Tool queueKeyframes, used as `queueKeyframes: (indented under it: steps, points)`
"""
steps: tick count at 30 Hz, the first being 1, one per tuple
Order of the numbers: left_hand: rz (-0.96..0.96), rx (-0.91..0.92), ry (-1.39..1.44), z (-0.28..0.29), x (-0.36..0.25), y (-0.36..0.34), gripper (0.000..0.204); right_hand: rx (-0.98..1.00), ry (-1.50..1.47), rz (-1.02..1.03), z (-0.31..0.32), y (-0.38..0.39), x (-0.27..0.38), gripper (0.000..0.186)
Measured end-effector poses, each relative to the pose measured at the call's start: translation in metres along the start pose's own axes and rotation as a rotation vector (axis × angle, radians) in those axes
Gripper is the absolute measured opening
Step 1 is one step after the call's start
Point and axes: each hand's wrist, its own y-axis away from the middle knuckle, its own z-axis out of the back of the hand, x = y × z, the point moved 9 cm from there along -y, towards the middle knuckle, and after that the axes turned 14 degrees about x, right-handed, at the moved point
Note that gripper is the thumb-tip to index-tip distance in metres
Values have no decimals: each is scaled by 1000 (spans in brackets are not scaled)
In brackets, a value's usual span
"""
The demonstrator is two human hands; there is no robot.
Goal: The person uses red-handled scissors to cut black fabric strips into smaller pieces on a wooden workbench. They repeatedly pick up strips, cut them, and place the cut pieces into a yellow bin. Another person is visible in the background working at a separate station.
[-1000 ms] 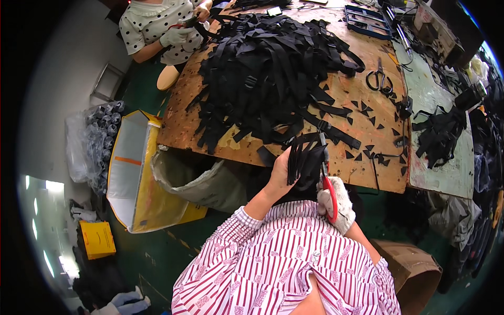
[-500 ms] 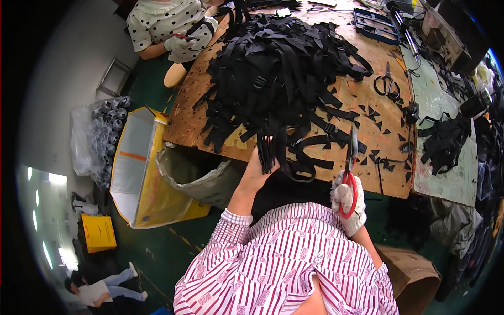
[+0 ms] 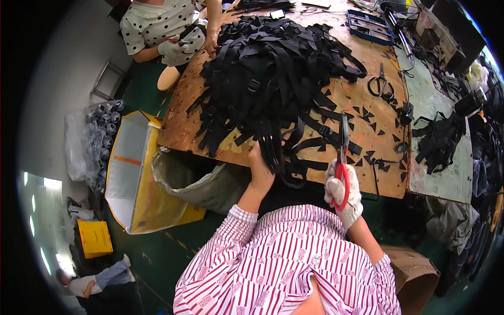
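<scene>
At the table's front edge, my bare left hand (image 3: 261, 165) is closed around a bunch of black webbing straps (image 3: 271, 152). Part of the bunch hangs below the edge. To its right, my right hand (image 3: 342, 193) wears a white knit glove and grips red-handled scissors (image 3: 344, 152), their blades pointing away from me over the table. The blades look closed or nearly so. Beyond both hands lies a large heap of black straps (image 3: 273, 63), some with buckles. Small black triangular offcuts (image 3: 374, 126) are scattered right of the scissors.
Black-handled scissors (image 3: 380, 84) lie on the wooden table (image 3: 362, 181), near a blue tray (image 3: 370, 27). A light sack (image 3: 210, 186) and a yellow-sided container (image 3: 137, 199) stand at left. At far left, a co-worker's gloved hand (image 3: 172, 48) holds a red-handled tool. A cardboard box (image 3: 412, 273) is low right.
My left hand has shifted slightly, tilting the strap bunch. The scissors have swung more upright and a little left. The co-worker's bare hand now reaches to the heap's left edge.
</scene>
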Motion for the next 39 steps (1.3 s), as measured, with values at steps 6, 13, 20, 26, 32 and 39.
queueKeyframes:
  steps: [6,13,20,26,32,39]
  points:
    - [-279,50,-331,-12,-43,29,29,-54,125,43,-16,-31,27,26]
    - [127,-118,154,25,-1,23,12,-138,160,-13,-14,-29,15,24]
    - [-490,134,-181,-41,-73,45,25,-174,208,210,-1,-40,20,47]
    - [-75,286,723,-65,-31,38,24,-229,396,346,29,-36,22,47]
    - [137,540,828,-72,-38,26,38,-162,585,308,-1,-22,41,45]
    - [82,402,892,-59,-22,33,19,-137,317,124,6,-23,21,46]
